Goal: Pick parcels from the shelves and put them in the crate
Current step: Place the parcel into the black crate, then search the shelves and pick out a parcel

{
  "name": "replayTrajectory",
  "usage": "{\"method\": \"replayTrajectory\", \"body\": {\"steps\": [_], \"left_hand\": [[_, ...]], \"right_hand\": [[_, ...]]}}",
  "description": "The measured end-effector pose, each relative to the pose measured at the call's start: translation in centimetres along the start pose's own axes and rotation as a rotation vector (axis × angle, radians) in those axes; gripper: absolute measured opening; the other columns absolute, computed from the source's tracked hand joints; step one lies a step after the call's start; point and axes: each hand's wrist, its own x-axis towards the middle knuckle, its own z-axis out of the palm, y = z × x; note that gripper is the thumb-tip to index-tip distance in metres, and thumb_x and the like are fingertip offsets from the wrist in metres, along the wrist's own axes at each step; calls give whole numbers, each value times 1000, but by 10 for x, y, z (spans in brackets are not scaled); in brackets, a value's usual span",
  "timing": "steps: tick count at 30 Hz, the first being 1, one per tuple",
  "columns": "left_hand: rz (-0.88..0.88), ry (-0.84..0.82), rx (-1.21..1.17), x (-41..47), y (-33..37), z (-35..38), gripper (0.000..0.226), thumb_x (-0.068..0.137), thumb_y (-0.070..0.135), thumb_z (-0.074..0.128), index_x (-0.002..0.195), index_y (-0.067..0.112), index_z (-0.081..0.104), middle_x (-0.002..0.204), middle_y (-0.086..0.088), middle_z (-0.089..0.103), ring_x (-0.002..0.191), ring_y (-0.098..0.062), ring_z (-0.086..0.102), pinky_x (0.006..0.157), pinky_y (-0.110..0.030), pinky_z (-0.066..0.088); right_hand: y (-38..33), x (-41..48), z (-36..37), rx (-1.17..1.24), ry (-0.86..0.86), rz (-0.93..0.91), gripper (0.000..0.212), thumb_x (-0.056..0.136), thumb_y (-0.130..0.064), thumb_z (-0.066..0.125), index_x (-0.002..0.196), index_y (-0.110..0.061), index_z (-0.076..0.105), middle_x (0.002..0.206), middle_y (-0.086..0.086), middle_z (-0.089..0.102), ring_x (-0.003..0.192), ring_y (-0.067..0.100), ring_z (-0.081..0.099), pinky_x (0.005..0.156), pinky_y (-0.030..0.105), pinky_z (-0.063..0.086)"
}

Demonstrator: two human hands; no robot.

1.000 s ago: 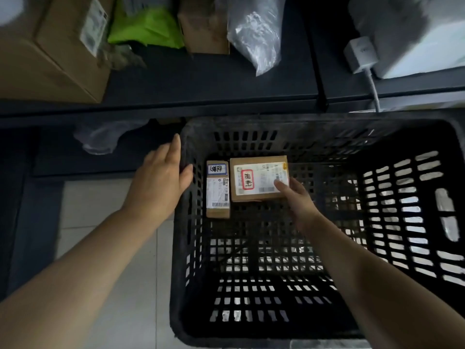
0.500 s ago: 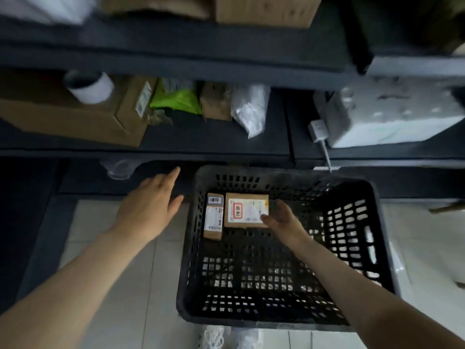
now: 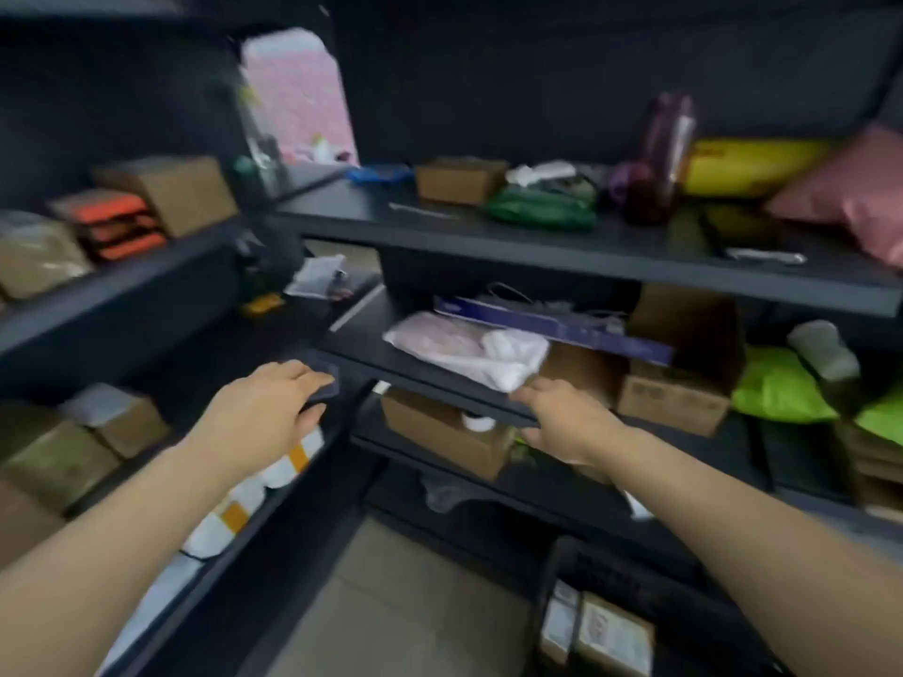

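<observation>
white bagged parcel [image 3: 469,351] lengthwise left-to-right, right hand [image 3: 567,422] beside it, left hand [image 3: 259,412] apart, fingers [image 3: 303,373] released

Pale tiled floor [image 3: 391,603] low in the middle. High at right, upright and blurred, a purple see-through bottle [image 3: 667,149]. Up at left centre, a pink patterned surface [image 3: 298,90] beyond a gap, a clear bottle [image 3: 264,149] just before it. Far right, a pale cup [image 3: 823,351], tilted. Left of centre, a small yellow item [image 3: 262,302], too blurred to name.
</observation>
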Motion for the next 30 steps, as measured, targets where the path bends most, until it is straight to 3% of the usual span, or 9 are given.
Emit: {"method": "replayTrajectory", "body": {"steps": [5,9,14,18,23,30], "left_hand": [[-168,140,102,-69,-98,-101,40,94,37,49,134,31,49,130,10,52,118,-14,49,85,-32,50],[-242,342,189,-128,-176,-165,30,86,25,64,115,21,65,111,1,65,99,-26,62,73,-38,55],[-351,474,283,-190,-266,-216,32,88,29,60,119,22,63,116,4,62,105,-20,57,81,-37,50],[-363,520,345,-218,-324,-239,30,87,25,62,116,17,66,111,0,65,101,-24,59,77,-40,51],[-382,535,389,-222,-371,-253,34,87,28,61,119,17,64,113,0,64,104,-25,58,79,-40,49],[-358,582,398,-190,-400,-252,33,88,26,58,118,13,64,112,-3,64,103,-27,59,77,-42,49]], "right_hand": [[-128,32,-96,-8,152,-232,54,93,-34,53,143,-25,35,141,5,41,126,28,42,98,40,44],[-240,46,-151,19,279,-384,50,94,-34,53,141,-27,38,136,1,44,125,23,43,96,34,44],[-374,52,-196,119,469,-526,46,92,-31,56,136,-24,46,132,2,49,122,22,46,97,34,42],[-458,57,-220,207,600,-620,46,92,-31,56,136,-24,45,130,0,49,120,21,46,99,35,43],[-508,72,-236,230,680,-620,50,92,-32,56,139,-24,41,135,0,45,121,20,44,95,34,42],[-515,126,-256,258,714,-580,54,91,-31,58,140,-23,39,139,3,41,125,22,42,97,34,40]]}}
